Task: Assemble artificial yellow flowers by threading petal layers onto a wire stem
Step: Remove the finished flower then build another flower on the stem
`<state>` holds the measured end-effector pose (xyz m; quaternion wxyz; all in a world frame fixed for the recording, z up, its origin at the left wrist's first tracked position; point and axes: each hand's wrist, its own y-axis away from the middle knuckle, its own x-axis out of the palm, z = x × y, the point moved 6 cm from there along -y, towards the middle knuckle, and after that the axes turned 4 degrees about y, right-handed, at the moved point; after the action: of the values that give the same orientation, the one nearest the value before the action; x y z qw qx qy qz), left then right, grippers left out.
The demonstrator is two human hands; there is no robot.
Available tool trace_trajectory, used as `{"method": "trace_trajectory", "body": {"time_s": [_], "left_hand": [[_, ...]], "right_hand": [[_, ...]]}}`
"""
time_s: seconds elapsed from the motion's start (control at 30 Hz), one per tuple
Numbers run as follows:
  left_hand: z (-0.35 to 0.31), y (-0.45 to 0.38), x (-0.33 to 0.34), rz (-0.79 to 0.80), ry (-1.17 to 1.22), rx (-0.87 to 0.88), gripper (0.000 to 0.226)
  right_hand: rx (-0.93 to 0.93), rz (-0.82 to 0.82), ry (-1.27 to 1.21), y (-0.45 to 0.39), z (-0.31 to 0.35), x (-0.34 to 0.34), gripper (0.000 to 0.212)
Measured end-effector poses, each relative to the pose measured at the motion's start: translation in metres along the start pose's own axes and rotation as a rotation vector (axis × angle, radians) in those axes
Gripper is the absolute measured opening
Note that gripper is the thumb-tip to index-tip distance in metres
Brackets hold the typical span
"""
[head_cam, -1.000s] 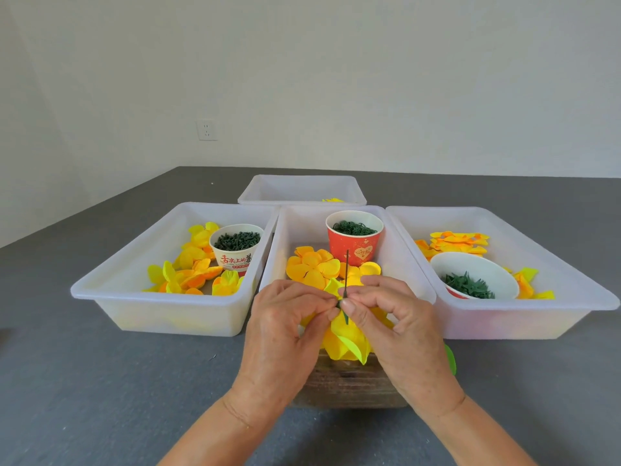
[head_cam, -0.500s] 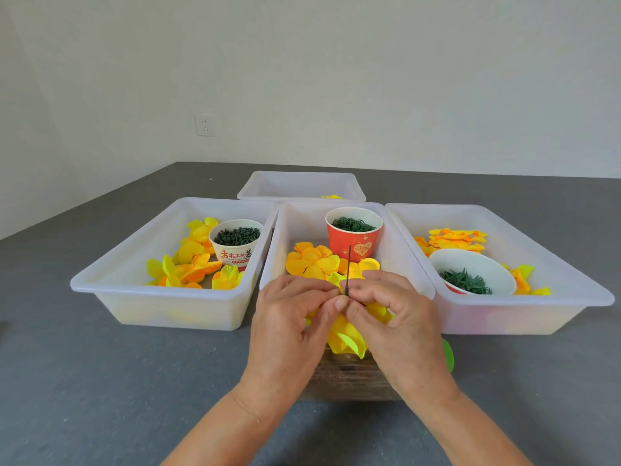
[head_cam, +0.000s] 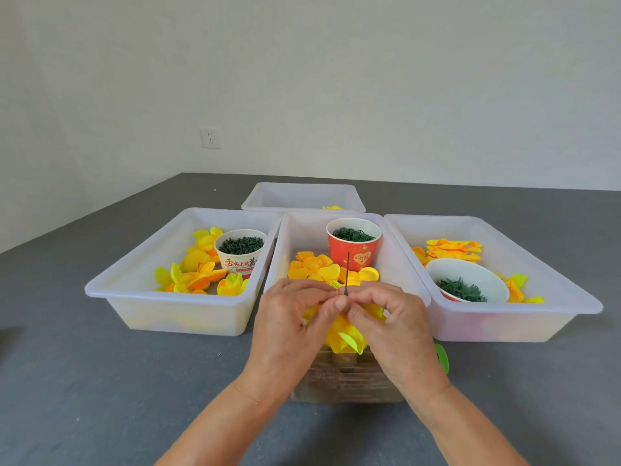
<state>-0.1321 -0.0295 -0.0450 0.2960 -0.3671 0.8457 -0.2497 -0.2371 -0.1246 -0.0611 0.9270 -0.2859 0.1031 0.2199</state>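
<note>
Low in the middle of the frame, my left hand (head_cam: 289, 324) and my right hand (head_cam: 393, 327) meet fingertip to fingertip; both pinch the dark wire stem (head_cam: 347, 272), which stands upright and pokes above my knuckles; the fingers of both are curled narrow around it. Yellow petal layers (head_cam: 346, 338) bunch under my palms on the stem, just above a wooden block (head_cam: 346, 378) on the grey bench (head_cam: 100, 381). At the right edge of my right wrist a green leaf (head_cam: 443, 358) shows.

Across the centre of the frame sit three white bins side by side; the left bin (head_cam: 111, 290) holds loose yellow-orange petals and a white paper cup (head_cam: 240, 255) of dark green pieces, printed in red Chinese characters, "舌尖上的" legible; the middle bin (head_cam: 279, 250) holds orange-yellow petals and a red paper cup (head_cam: 353, 248) with a heart emblem whose writing I cannot read; the right bin (head_cam: 571, 290) holds petals and a tilted white bowl (head_cam: 467, 280) of green bits. Behind them stands a fourth bin (head_cam: 302, 196); upper left, a wall socket (head_cam: 210, 138).
</note>
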Motion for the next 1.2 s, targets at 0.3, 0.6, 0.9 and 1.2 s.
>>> {"method": "trace_trajectory", "body": {"time_s": [0.3, 0.6, 0.9, 1.2], "left_hand": [[-0.004, -0.024, 0.007, 0.086, 0.073, -0.222, 0.032], [-0.009, -0.027, 0.007, 0.108, 0.002, -0.138, 0.026], [-0.014, -0.030, 0.007, 0.117, -0.107, -0.128, 0.026], [-0.015, -0.031, 0.007, 0.119, -0.097, -0.137, 0.031]], "right_hand": [[-0.009, 0.006, 0.070, -0.006, 0.008, -0.002, 0.014], [-0.034, -0.001, -0.027, 0.000, 0.002, 0.001, 0.009], [-0.067, -0.174, 0.292, 0.008, 0.020, -0.003, 0.009], [0.001, -0.429, 0.529, 0.016, 0.031, 0.007, 0.028]]}}
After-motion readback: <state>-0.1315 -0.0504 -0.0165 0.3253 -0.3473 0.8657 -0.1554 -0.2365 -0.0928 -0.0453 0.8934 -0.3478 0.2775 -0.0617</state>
